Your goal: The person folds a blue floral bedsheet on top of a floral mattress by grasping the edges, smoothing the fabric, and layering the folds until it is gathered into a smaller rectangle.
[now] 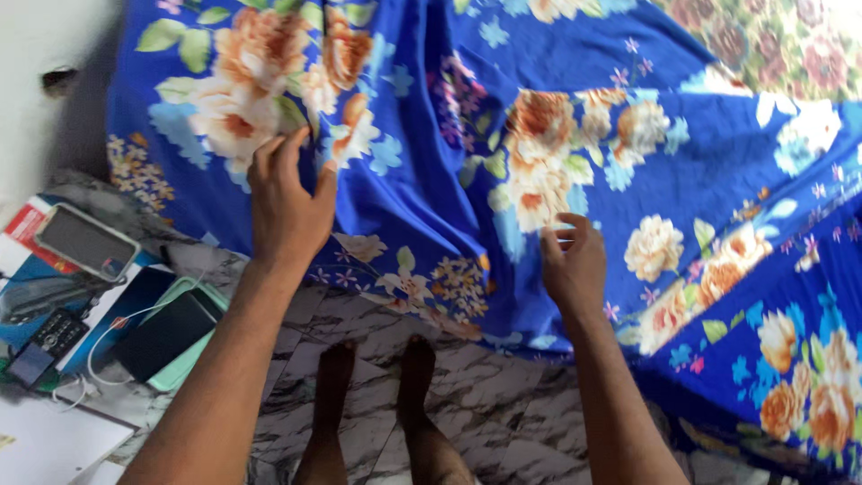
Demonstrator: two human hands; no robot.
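Head view, looking straight down: nearest, at the bottom centre of the frame, are my two bare feet on the grey marbled floor, toes pointing up the frame toward the cloth. At the lower left a cluster of things lies on the floor beside me: a dark phone in a pale green case, a white cable looping by it, a small dark calculator, and higher up a second phone resting on a red and blue book.

Both my forearms run up from the bottom edge. My right hand, centre right, is partly curled, fingertips bent in and seeming to pinch a small fold of the blue flowered sheet; I judge it closed on the cloth, though the grip itself is partly hidden by my knuckles. My left hand, upper left of centre, lies spread and flat, fingers fairly wide, thumb out to the right, pressing on the sheet beside a raised crease. It looks placed so one hand pins the fabric while the other lifts it.

The sheet starts just past my toes, its hem draping onto the floor, passes under both hands and fills the frame beyond them. At the upper right corner a different, paler flowered cloth shows.
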